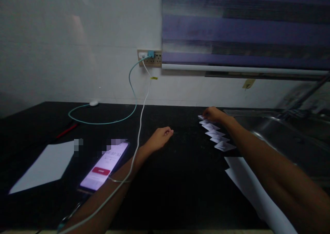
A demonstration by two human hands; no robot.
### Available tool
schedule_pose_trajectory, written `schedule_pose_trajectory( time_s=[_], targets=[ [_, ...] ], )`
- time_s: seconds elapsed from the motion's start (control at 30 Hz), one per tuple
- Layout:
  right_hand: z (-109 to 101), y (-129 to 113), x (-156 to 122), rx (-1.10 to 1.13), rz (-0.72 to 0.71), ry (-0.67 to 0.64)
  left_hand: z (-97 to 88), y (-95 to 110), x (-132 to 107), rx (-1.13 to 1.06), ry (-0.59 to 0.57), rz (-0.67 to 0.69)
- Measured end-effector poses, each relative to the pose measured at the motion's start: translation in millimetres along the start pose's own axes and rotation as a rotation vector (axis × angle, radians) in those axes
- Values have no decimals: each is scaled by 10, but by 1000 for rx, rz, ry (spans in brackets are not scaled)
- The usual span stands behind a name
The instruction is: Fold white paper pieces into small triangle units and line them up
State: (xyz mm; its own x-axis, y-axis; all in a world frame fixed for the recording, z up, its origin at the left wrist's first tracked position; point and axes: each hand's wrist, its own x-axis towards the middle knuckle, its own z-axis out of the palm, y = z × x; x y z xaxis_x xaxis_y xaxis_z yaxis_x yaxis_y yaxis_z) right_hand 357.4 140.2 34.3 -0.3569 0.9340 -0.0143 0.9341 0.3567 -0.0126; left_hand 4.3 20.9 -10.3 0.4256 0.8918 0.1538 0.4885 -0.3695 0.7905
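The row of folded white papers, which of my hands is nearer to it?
Right. Your right hand is at the far end of the row of folded white papers; your left hand is apart from it, off to its left.

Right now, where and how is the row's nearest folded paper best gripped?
Perhaps pinch the folded paper by its left corner, from the left: that corner juts free, its neighbour crowds the far edge, and the right forearm passes to its right.
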Motion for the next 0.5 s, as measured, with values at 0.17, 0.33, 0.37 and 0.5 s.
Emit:
schedule_pose_trajectory(
  time_s=[0.17, 0.33, 0.37, 0.5],
  targets=[
    [-196, -61, -75, 4, -35, -12, -1, -20, 6, -3, 9, 17],
    [-592, -171, -410, -44, -38, 108, -6, -2, -2, -11, 8, 9],
    [-659, -220, -561, -42, -48, 158, -5, -5, 0, -12, 8, 15],
    [-701, -554, -1530, 45, 34, 118, 9, -37, 18, -5, 11, 24]
  ],
)
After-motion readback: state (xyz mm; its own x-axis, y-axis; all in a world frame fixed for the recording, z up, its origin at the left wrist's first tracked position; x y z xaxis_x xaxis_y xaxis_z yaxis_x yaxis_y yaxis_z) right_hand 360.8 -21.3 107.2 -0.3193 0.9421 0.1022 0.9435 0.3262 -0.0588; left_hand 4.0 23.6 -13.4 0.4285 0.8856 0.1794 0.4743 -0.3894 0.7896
